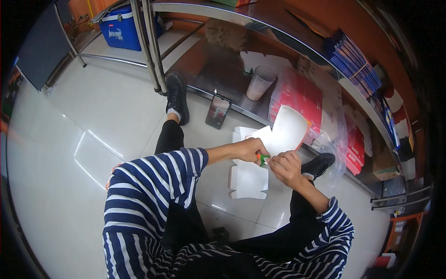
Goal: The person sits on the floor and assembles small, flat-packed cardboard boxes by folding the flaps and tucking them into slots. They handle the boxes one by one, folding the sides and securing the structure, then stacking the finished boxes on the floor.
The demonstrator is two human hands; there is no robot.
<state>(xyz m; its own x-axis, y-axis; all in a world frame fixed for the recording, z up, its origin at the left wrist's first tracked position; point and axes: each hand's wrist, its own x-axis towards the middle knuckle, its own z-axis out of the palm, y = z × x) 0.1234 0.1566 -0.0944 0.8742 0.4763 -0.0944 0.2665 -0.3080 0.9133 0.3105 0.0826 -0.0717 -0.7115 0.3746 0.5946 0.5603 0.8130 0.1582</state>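
Between my knees, close above the floor, a cardboard box blank (289, 129) is held at its edge; its inside is white, with orange and green showing on its outer side. My left hand (249, 149) is closed, pinching the blank near a small green and orange corner (264, 160). From the right, the fingers of my right hand (286, 167) press together on the same part, almost touching the left fingertips. White cardboard panels with cut flaps (249, 180) show below and behind my hands. Whether they belong to the held blank I cannot tell.
A phone (218, 111) leans against the edge of a low metal shelf (200, 65). On that shelf are a translucent cup (261, 83) and red stacks wrapped in plastic (302, 95). Banded blue bundles (355, 63) sit higher. A blue cooler box (121, 32) stands back left.
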